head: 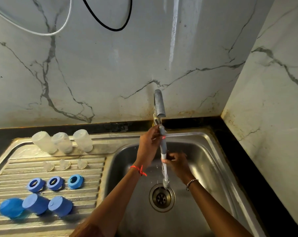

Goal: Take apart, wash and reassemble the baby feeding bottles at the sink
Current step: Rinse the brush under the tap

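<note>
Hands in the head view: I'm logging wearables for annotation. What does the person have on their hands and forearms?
No gloves or sleeves show; both forearms are bare. The left hand has a knotted red thread with loose ends at its wrist. The right hand has a thin, silvery beaded bracelet at its wrist.

Dim, bluish cast — wide-angle edge distortion

Pale grey marble wall (110, 74) with dark veins, black cable (117, 29) and white cable (47, 33) at upper left, black counter (76, 129), silvery ribbed drainboard (86, 182), frosted clear bottles (62, 142), blue rings (55, 183) and blue caps (35, 204), grey-and-white brush (163, 147), red wrist thread (138, 169), silver bracelet (191, 183).
</note>
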